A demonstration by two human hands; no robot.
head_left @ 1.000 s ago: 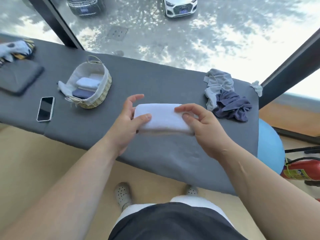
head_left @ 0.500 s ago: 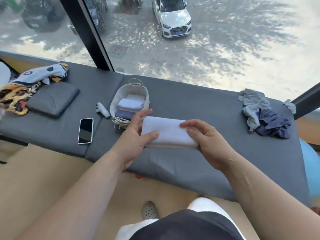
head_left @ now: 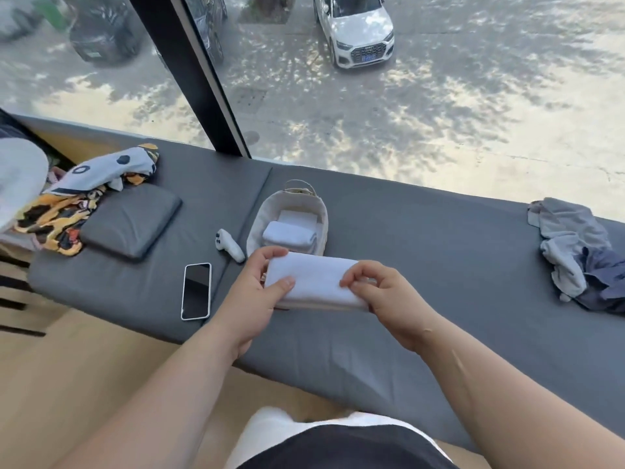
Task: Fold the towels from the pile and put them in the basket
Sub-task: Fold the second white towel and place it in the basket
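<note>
- The left hand pinches the left end of the folded white towel, thumb on top and fingers curled behind.
- The towel, held between both hands, has its long axis running left to right.
- The basket lies just beyond the towel's left half, nearer the left hand. Its own long axis points away, so a turn seems needed.
- The right hand pinches the right end.
- The unfolded towel pile sits well apart, far right.

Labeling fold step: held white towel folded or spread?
Folded: white towel is a compact layered rectangle, left hand and right hand gripping its ends.
</note>
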